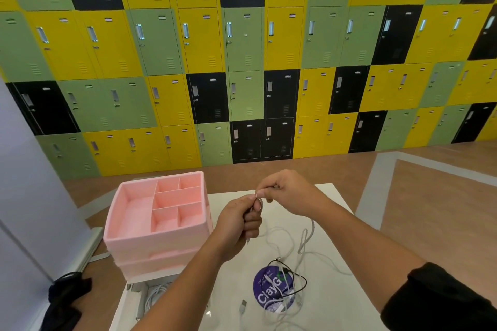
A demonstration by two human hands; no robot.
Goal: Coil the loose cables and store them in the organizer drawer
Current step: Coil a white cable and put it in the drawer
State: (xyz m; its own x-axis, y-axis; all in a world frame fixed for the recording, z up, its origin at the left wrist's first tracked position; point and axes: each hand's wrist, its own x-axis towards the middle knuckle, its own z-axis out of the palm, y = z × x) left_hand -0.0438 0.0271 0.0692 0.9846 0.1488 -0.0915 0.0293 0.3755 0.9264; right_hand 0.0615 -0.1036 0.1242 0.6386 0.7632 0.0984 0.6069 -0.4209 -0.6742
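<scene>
The white cable (305, 239) is being wound into a small loop, pinched by both hands, left hand (238, 223) and right hand (285, 191), its slack trailing on the tabletop (333, 290) beside the pink organizer (158, 226).

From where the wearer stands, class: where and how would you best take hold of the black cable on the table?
Probably pinch the black cable at its open right-hand loop, coming from above. It lies flat across the purple sticker, tangled with white cables, so its middle is harder to isolate.
</scene>
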